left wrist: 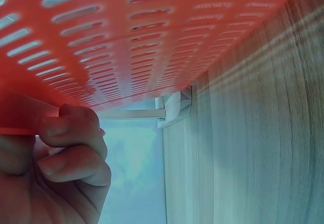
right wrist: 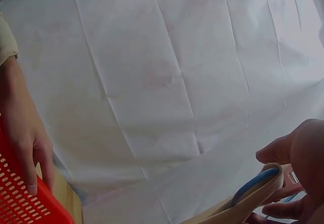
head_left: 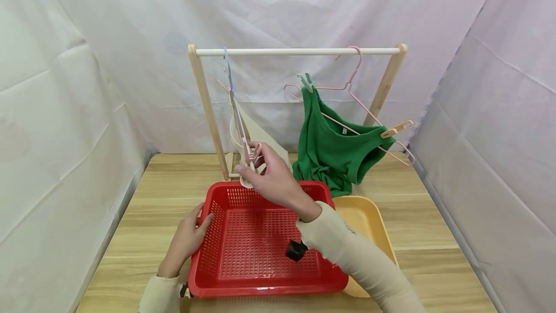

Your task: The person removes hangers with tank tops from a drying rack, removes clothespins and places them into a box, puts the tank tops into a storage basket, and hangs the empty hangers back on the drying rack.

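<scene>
"Your right hand (head_left: 278,180) pinches a pink plastic clip (head_left: 252,154). Why?"
"Probably securing the cream cloth garment (head_left: 262,134) on the slim blue hanger (head_left: 230,80), far left; your left hand (head_left: 187,236) grips the red plastic basket (head_left: 269,290), perhaps steadying it."

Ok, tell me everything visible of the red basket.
The red basket is rectangular and open-topped, plastic by its look, with slotted walls, a holed base and a smooth rim. It sits open side up in front of the rack, partly hiding the yellow tray; whether it rests on that is unclear. The left hand grips its left rim, thumb inside. The right sleeve hides part of its right side.
</scene>
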A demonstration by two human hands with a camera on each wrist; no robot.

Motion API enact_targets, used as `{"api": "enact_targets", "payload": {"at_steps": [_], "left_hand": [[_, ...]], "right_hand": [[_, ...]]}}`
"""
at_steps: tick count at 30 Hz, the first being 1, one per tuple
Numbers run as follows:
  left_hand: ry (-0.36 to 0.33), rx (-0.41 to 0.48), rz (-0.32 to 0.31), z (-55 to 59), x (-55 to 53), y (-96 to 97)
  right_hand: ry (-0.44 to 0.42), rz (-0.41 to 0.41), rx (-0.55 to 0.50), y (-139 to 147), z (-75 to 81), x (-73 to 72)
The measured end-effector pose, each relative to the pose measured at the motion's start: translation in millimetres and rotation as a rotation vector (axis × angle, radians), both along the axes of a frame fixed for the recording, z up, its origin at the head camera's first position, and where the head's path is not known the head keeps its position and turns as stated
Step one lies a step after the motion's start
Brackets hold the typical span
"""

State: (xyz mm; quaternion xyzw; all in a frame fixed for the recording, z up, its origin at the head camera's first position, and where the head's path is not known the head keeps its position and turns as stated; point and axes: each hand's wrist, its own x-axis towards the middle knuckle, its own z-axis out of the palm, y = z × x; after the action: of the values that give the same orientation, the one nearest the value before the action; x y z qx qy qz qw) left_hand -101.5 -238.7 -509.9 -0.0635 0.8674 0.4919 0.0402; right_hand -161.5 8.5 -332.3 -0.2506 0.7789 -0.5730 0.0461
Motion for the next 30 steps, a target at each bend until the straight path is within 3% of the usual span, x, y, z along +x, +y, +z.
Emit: {"api": "enact_targets", "payload": {"at_steps": [13,30], "left_hand": [[0.004,0.008,0.006,1.1,0.8,0.3],[-0.009,0.023,0.025,-3.3,1.0,0.9]], "right_hand": [[0.070,-0.141,0.031,-5.0,-3.9,-7.2],[0.037,-0.153,-0.031,-3.4,-5.4,-6.6]]}}
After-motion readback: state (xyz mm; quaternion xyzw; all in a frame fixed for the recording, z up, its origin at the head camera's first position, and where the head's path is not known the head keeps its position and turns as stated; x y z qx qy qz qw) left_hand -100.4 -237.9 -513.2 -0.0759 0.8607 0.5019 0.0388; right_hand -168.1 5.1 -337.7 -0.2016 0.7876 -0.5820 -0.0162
